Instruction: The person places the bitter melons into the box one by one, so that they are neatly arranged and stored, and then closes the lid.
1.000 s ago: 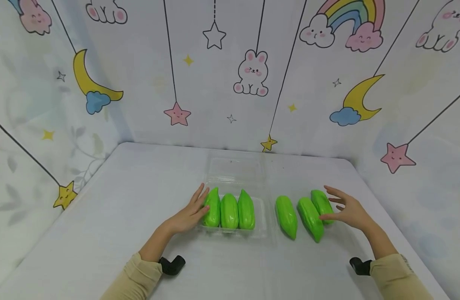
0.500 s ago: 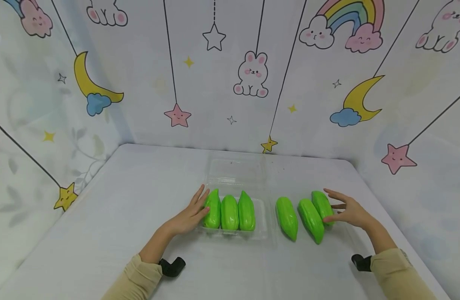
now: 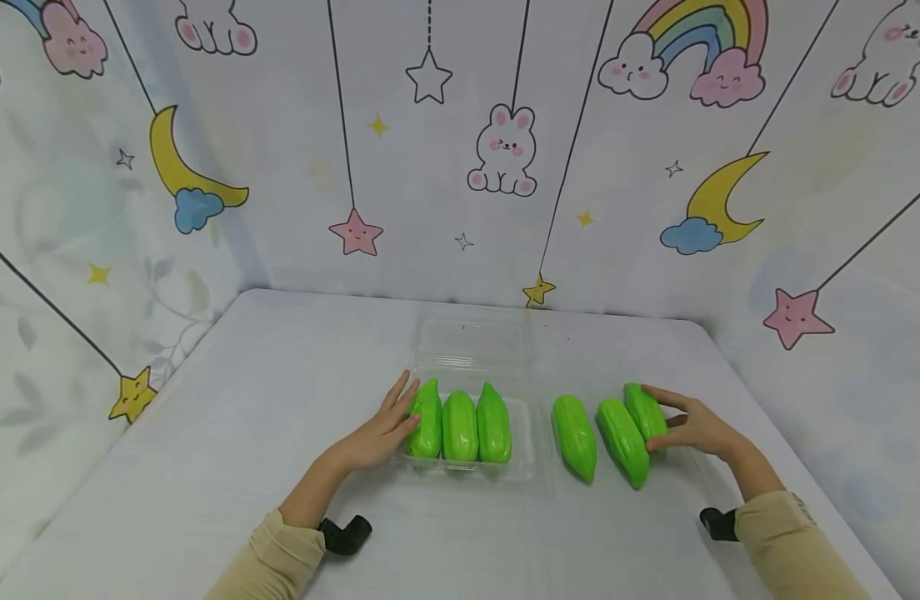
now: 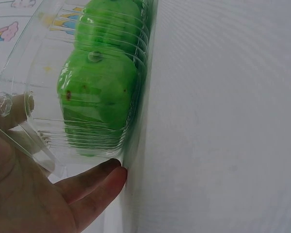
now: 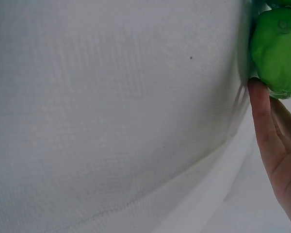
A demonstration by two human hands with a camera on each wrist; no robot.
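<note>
A clear plastic clamshell box (image 3: pixel 525 437) lies open on the white table with three green gourds (image 3: pixel 460 425) side by side in its tray. My left hand (image 3: pixel 391 422) rests flat against the box's left wall, fingers straight; the left wrist view shows the left hand (image 4: pixel 43 194) at the box (image 4: pixel 19 131), the nearest gourd (image 4: pixel 99 94) behind the plastic. Three loose gourds lie right of the box: one (image 3: pixel 575 425), a second (image 3: pixel 622 442) and the rightmost (image 3: pixel 646 411). My right hand (image 3: pixel 681 423) grips the rightmost gourd (image 5: pixel 277 53), the right hand's finger (image 5: pixel 263 116) on it.
The box's clear lid (image 3: pixel 471 342) lies flat behind the tray. Patterned walls close in the table (image 3: pixel 265 400) at the back and both sides. The table's right edge runs close beside my right forearm.
My right hand has dropped from hovering beside the loose gourds onto the rightmost one and closed around it. The left hand and the box have stayed put.
</note>
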